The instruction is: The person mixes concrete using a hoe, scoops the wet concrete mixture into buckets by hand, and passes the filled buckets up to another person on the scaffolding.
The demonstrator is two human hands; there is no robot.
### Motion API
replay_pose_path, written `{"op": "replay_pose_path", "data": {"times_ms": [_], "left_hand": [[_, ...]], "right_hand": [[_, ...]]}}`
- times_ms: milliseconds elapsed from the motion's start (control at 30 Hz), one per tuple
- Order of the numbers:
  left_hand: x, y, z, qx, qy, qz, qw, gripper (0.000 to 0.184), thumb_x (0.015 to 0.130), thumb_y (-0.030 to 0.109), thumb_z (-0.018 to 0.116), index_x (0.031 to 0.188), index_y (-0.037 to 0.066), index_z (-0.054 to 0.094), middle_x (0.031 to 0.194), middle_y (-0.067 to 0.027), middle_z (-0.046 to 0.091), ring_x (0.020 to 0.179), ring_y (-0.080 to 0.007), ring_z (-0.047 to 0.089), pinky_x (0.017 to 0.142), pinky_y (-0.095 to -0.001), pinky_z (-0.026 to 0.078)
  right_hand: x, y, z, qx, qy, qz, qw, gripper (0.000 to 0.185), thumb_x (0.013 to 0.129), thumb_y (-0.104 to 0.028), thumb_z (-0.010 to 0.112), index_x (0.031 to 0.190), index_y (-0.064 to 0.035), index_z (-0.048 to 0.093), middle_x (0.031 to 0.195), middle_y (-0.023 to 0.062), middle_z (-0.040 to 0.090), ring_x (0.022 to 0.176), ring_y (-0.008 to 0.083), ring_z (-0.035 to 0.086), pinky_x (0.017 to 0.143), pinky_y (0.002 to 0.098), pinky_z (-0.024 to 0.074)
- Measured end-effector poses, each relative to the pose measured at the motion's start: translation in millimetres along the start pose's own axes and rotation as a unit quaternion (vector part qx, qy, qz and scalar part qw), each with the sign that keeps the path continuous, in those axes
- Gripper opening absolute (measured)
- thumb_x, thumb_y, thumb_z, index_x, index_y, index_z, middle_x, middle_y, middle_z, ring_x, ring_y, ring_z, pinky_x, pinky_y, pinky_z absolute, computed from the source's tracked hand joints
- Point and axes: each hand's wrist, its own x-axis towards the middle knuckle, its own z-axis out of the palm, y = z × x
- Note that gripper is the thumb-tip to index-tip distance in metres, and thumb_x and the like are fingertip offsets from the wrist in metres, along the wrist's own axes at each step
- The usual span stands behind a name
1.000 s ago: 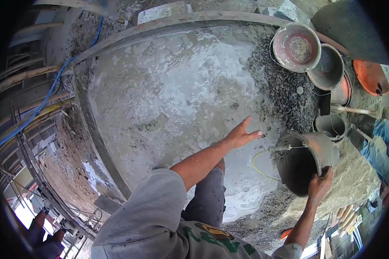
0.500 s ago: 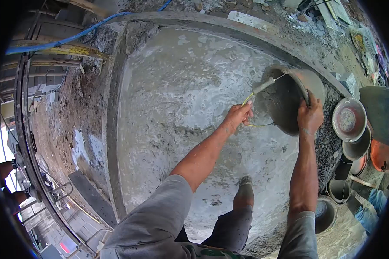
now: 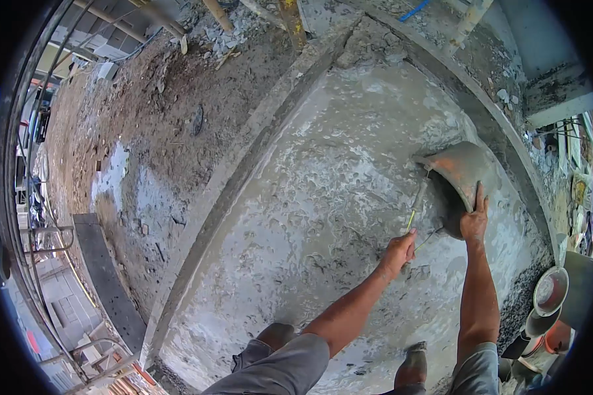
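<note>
A cement-smeared bucket point(image 3: 464, 164) with an orange patch lies tipped over the wet concrete point(image 3: 323, 191), its dark mouth facing down and to the left. My left hand point(image 3: 399, 255) is closed round the bucket's thin wire handle point(image 3: 420, 195), which has a pale grip sleeve. At the near side of the mouth, my right hand point(image 3: 474, 222) grips the bucket's rim, fingers lying along the outer wall. The inside of the bucket is dark, so any contents are hidden.
A low concrete edging point(image 3: 211, 191) borders the wet slab. Outside it on the left lie rough soil point(image 3: 178, 112) and a dark plank point(image 3: 109, 276). Several buckets, including a dirty basin-like one point(image 3: 551, 291), stand at right. My boot point(image 3: 413, 362) is in the concrete.
The bucket has tipped further over, its mouth now turned down toward the concrete. Both hands keep their hold. My view has swung left, showing more soil.
</note>
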Motion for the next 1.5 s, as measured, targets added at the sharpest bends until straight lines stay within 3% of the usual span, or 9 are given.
{"op": "replay_pose_path", "data": {"times_ms": [167, 233, 333, 367, 467, 633, 900, 1367, 1500], "left_hand": [[-108, 26, -56, 0.145, 0.071, -0.027, 0.987, 0.05, 0.091, 0.047, 0.047, 0.057, 0.009, 0.044, 0.054, 0.0038, 0.037, 0.053, -0.0086, 0.036, 0.056, -0.0264, 0.037], [-145, 52, -60, 0.214, 0.087, -0.02, 0.973, 0.051, 0.091, 0.047, 0.047, 0.06, 0.007, 0.048, 0.055, 0.0015, 0.043, 0.054, -0.0105, 0.042, 0.057, -0.0281, 0.039], [-178, 121, -17, 0.351, 0.134, 0.0, 0.927, 0.049, 0.09, 0.048, 0.048, 0.068, 0.004, 0.056, 0.06, -0.0045, 0.053, 0.061, -0.0146, 0.051, 0.061, -0.0298, 0.042], [-182, 131, -13, 0.413, 0.11, -0.023, 0.904, 0.047, 0.088, 0.049, 0.047, 0.086, 0.004, 0.062, 0.07, -0.0117, 0.061, 0.072, -0.0234, 0.061, 0.066, -0.0342, 0.045], [-217, 185, 45, 0.6, 0.085, 0.028, 0.795, 0.049, 0.087, 0.05, 0.046, 0.107, 0.007, 0.058, 0.079, -0.0137, 0.065, 0.083, -0.0309, 0.063, 0.073, -0.0392, 0.047], [-271, 241, 101, 0.596, 0.122, -0.011, 0.794, 0.052, 0.084, 0.049, 0.05, 0.116, 0.008, 0.054, 0.091, -0.0166, 0.065, 0.093, -0.0347, 0.061, 0.081, -0.0413, 0.046], [-453, 414, 85, 0.428, 0.187, 0.142, 0.873, 0.034, 0.084, 0.038, 0.06, 0.082, 0.004, 0.059, 0.07, -0.0014, 0.054, 0.067, -0.0101, 0.046, 0.06, -0.0267, 0.037], [-718, 716, 152, 0.414, 0.261, 0.389, 0.781, 0.037, 0.082, 0.051, 0.059, 0.071, 0.016, 0.052, 0.055, 0.0048, 0.043, 0.034, -0.0013, 0.027, 0.032, -0.018, 0.016], [-747, 808, 62, 0.271, 0.381, 0.403, 0.787, 0.046, 0.075, 0.06, 0.063, 0.061, 0.023, 0.041, 0.046, 0.0103, 0.031, 0.033, 0.0007, 0.022, 0.03, -0.0158, 0.012]], "right_hand": [[-119, -34, 32, 0.166, -0.093, 0.082, 0.978, 0.077, 0.072, 0.012, 0.036, 0.142, -0.0183, 0.028, 0.139, 0.0186, 0.039, 0.123, 0.0293, 0.043, 0.099, 0.0314, 0.0347], [-157, -60, 28, 0.329, -0.181, 0.311, 0.873, 0.082, 0.069, 0.013, 0.039, 0.144, -0.0185, 0.024, 0.132, 0.0105, 0.046, 0.106, 0.0259, 0.053, 0.09, 0.0294, 0.0396], [-217, -37, 88, 0.325, -0.16, 0.447, 0.818, 0.021, 0.065, -0.003, 0.055, 0.086, -0.0035, 0.058, 0.072, 0.006, 0.053, 0.059, 0.0185, 0.049, 0.048, 0.0326, 0.0382], [-216, -94, 52, 0.362, -0.174, 0.53, 0.747, 0.024, 0.062, -0.002, 0.056, 0.085, -0.0087, 0.055, 0.07, 0.0037, 0.05, 0.055, 0.0177, 0.043, 0.046, 0.0335, 0.0351], [-246, -121, 46, 0.494, -0.219, 0.563, 0.625, 0.018, 0.067, -0.008, 0.056, 0.085, -0.0112, 0.054, 0.066, 0.0017, 0.052, 0.053, 0.0152, 0.046, 0.042, 0.031, 0.034], [-278, -195, -45, 0.54, -0.354, 0.542, 0.537, 0.026, 0.072, -0.013, 0.058, 0.098, -0.0091, 0.056, 0.083, 0.0044, 0.058, 0.067, 0.0173, 0.058, 0.052, 0.0307, 0.0453], [-251, -391, -203, 0.456, -0.461, 0.358, 0.672, 0.025, 0.07, -0.007, 0.059, 0.093, 0.001, 0.055, 0.081, 0.0107, 0.056, 0.068, 0.0258, 0.06, 0.06, 0.0396, 0.0546], [-209, -729, -426, 0.58, -0.548, -0.016, 0.603, 0.039, 0.082, -0.016, 0.057, 0.115, 0.0023, 0.048, 0.098, 0.0153, 0.06, 0.074, 0.0272, 0.065, 0.063, 0.034, 0.059], [-193, -722, -460, 0.44, -0.477, -0.204, 0.733, 0.047, 0.08, -0.024, 0.055, 0.121, -0.0016, 0.05, 0.101, 0.0206, 0.061, 0.094, 0.0304, 0.061, 0.072, 0.0377, 0.0536]]}}
